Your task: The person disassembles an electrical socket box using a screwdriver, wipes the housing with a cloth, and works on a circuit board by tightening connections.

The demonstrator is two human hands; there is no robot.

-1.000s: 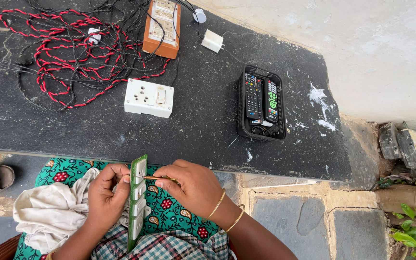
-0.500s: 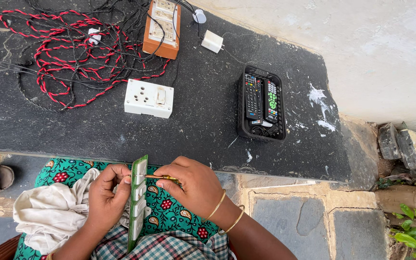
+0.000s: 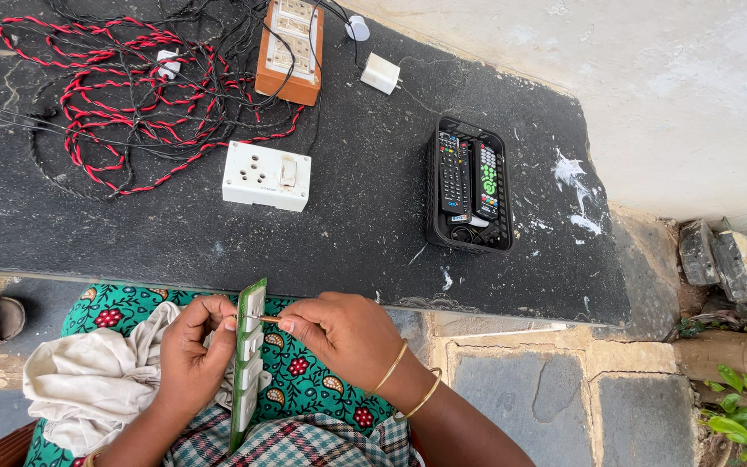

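Over the lap, the left hand (image 3: 190, 353) grips a long green circuit board (image 3: 247, 363) standing on edge, fingers curled around its left side. The right hand (image 3: 343, 333) is closed on a thin stick-like tool (image 3: 263, 319), pinched between thumb and fingertips, with its tip against the upper part of the board. Compared with a second ago, the right hand has shifted slightly left toward the board, while the board itself stays upright in the same spot (the left hand's hold looks unchanged). A pale cloth (image 3: 88, 385) lies on the lap beside the left hand. Beyond the hands, on the dark tabletop (image 3: 365, 233), a black basket (image 3: 469, 186) holds two remote controls (image 3: 468, 177) lying side by side. To its left sits a white socket box (image 3: 266, 176), then tangled red and black wires (image 3: 131, 95) and an orange switch board (image 3: 290, 49).
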